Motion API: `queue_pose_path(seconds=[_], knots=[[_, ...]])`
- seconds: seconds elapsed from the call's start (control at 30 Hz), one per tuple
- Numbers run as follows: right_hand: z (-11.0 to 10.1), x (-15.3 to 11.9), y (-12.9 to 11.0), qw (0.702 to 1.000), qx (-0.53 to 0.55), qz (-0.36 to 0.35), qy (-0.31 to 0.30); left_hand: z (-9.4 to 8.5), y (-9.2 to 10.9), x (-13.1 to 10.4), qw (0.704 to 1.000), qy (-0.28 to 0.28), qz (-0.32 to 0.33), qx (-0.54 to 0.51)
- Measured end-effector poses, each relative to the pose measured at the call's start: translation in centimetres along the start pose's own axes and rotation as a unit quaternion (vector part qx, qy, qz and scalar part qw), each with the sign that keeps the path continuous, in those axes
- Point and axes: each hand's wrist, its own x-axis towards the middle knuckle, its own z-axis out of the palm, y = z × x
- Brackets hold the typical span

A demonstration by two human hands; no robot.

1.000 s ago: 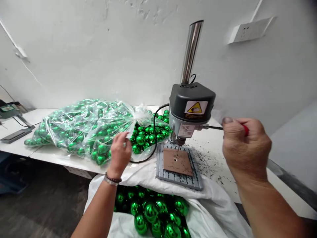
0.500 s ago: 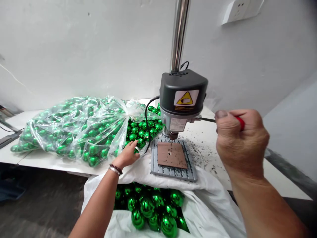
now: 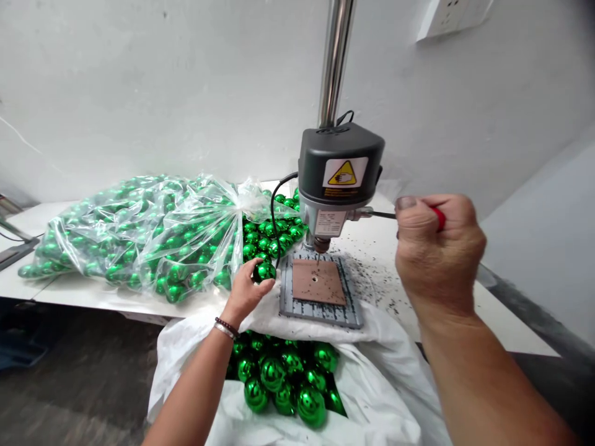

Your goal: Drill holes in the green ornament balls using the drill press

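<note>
My left hand (image 3: 247, 290) grips a shiny green ball (image 3: 264, 271) between thumb and fingers, just left of the drill press base (image 3: 320, 311). My right hand (image 3: 439, 254) is a fist around the end of the feed lever (image 3: 382, 214), at the right of the drill press head (image 3: 341, 164). Below the head, the chuck (image 3: 321, 244) carries a thin bit above a brown square board (image 3: 318, 286) with a small hole in it. More green balls (image 3: 267, 229) lie loose at the mouth of a clear plastic bag (image 3: 186, 214).
A white cloth sack (image 3: 385, 384) full of green balls (image 3: 272, 371) hangs at the table's front edge. Dark shavings (image 3: 379, 285) are scattered on the white table (image 3: 493, 316). A black cable (image 3: 274, 214) loops down beside the drill. A wall socket (image 3: 453, 18) is at upper right.
My left hand has taken hold of a green ball and brought it slightly right, towards the drill base. My right hand stays on the lever; the view has shifted a little.
</note>
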Motion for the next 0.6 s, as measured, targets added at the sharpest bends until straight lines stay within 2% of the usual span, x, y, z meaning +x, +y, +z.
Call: queue_pose_path(seconds=[0.07,0.13,0.23,0.3,0.37,0.47,0.53,0.6], knots=[[0.0,0.0,0.1,1.0,0.008,-0.021,-0.005,0.5,0.3,-0.5,0.998,0.012,-0.02,-0.055],[-0.1,0.0,0.1,0.999,0.018,-0.037,-0.007,0.7,0.8,-0.9,0.98,0.002,-0.069,-0.187],[-0.1,-0.1,0.2,0.998,0.028,-0.054,0.001,0.5,2.0,-1.7,0.907,-0.059,-0.16,-0.386],[-0.1,-0.1,0.3,0.997,0.031,-0.064,0.001,0.5,2.6,-2.2,0.868,-0.105,-0.199,-0.443],[-0.1,-0.1,0.3,0.997,0.035,-0.071,-0.004,0.7,3.1,-2.7,0.85,-0.136,-0.215,-0.461],[-0.1,-0.1,0.5,0.997,0.041,-0.071,-0.009,1.5,3.3,-3.2,0.849,-0.167,-0.21,-0.454],[0.0,-0.1,0.6,0.997,0.046,-0.068,-0.009,2.3,3.2,-3.4,0.87,-0.181,-0.2,-0.412],[0.0,-0.1,0.7,0.996,0.05,-0.069,-0.009,3.2,2.9,-3.4,0.905,-0.19,-0.18,-0.336]])
